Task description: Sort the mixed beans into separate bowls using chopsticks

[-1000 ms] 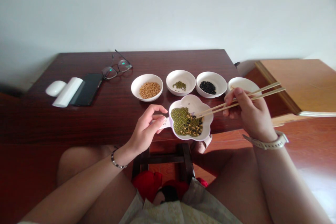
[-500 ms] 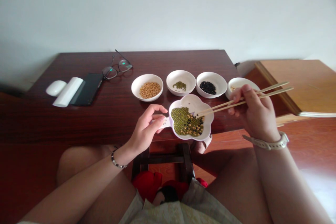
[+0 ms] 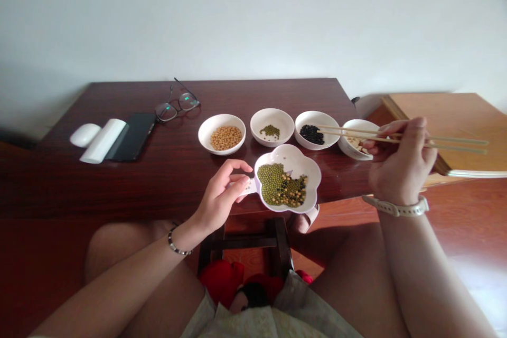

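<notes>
My left hand (image 3: 224,190) pinches the short handle of a white flower-shaped dish (image 3: 312,169). Green beans fill its left side, and a mix of green, black and yellow beans lies at the lower right. In my right hand (image 3: 404,161) is a pair of chopsticks (image 3: 364,135), their tips over the white bowl (image 3: 335,120) of black beans (image 3: 311,134). Whether a bean sits between the tips I cannot tell. To the left stand a bowl (image 3: 255,121) with a few green beans and a bowl (image 3: 203,131) of yellow beans. Partly behind my right fingers is a bowl (image 3: 356,154) with pale pieces.
On the table (image 3: 170,185), a pair of glasses (image 3: 178,108), a dark flat device (image 3: 134,134), a white cylinder-like case (image 3: 103,141) and a white rounded object (image 3: 84,135) lie at the left. A lighter wooden surface (image 3: 463,116) adjoins at right. A wall stands behind.
My right hand has moved right and slightly up, carrying the chopstick tips from the flower-shaped dish to the black bean bowl. My left hand holds the dish in nearly the same place.
</notes>
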`<state>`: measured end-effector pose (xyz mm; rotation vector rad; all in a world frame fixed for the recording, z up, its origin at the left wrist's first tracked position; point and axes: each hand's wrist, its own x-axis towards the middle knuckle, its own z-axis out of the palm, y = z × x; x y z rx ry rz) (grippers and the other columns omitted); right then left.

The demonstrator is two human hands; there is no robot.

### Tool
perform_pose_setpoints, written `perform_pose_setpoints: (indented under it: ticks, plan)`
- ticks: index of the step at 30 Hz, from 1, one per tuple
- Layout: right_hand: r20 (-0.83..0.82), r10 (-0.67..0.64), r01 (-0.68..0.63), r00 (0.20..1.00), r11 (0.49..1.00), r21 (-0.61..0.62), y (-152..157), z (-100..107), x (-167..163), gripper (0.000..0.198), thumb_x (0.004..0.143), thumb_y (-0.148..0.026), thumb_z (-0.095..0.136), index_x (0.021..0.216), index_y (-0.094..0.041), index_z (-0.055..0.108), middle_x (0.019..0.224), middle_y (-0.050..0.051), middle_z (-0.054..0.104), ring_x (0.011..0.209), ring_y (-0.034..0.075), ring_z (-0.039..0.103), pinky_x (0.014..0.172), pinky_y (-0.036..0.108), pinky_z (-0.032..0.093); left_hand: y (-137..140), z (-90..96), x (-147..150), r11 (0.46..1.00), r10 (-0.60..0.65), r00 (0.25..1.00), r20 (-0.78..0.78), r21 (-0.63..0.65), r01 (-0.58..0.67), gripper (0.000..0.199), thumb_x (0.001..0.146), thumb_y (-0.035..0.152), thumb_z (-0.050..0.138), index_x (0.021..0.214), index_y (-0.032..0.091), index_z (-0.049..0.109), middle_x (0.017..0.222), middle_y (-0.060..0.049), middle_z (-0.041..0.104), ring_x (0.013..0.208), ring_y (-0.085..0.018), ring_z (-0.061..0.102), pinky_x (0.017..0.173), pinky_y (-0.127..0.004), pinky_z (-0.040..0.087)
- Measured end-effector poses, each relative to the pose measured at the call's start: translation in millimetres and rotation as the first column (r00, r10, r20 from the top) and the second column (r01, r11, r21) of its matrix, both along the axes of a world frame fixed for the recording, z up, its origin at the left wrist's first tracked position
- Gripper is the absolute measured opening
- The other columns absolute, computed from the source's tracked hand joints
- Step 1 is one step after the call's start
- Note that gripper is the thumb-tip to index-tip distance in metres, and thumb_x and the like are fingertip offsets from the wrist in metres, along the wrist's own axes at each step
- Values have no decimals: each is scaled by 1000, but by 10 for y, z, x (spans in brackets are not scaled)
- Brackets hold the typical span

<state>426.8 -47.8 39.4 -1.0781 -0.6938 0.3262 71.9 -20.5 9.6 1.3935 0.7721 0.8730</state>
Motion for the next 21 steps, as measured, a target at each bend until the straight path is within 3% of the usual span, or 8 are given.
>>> perform_pose_setpoints:
  ticks: [3, 6, 11, 14, 21]
  plan:
    - [-1, 32, -32, 999, 999, -18, -35, 42, -45, 43, 108, -47, 67, 73, -22, 70, 75, 4, 64, 54, 13, 61, 39, 26, 42, -2, 2, 0, 1000, 1, 1000, -1, 7, -1, 20, 109, 38, 69, 120, 21, 64, 71, 6, 53, 62, -11, 47, 58, -25, 33]
    - [8, 190, -188, 982, 974, -127, -90, 88, -99, 44, 107, -49, 70, 74, -20, 70, 74, 3, 65, 50, 11, 60, 38, 24, 41, -2, 8, 4, 1000, 5, 1000, -1, 9, -5, 20, 109, 38, 69, 119, 21, 64, 71, 6, 54, 62, -11, 47, 58, -25, 33]
    - [22, 443, -401, 896, 830, -387, -169, 113, -168, 48, 106, -58, 72, 77, -19, 70, 65, 2, 63, 49, 11, 59, 40, 21, 43, 2, 4, 6, 1000, 8, 1000, 8, 8, -8, 20, 109, 38, 69, 119, 21, 64, 72, 6, 55, 61, -11, 47, 57, -25, 33]
    - [26, 489, -430, 872, 790, -438, -185, 127, -197, 49, 106, -61, 71, 80, -19, 71, 65, 2, 65, 50, 10, 59, 42, 19, 46, 0, -2, 2, 1000, 4, 1000, 12, 6, -4, 19, 109, 37, 69, 119, 21, 64, 72, 6, 54, 62, -10, 47, 58, -25, 34]
    - [40, 517, -448, 855, 775, -447, -174, 140, -209, 49, 106, -62, 70, 80, -20, 72, 63, 2, 66, 50, 11, 59, 42, 19, 47, -9, 19, 8, 1000, 15, 1000, -15, -1, -15, 21, 108, 38, 68, 119, 21, 64, 71, 6, 54, 61, -12, 48, 57, -25, 35]
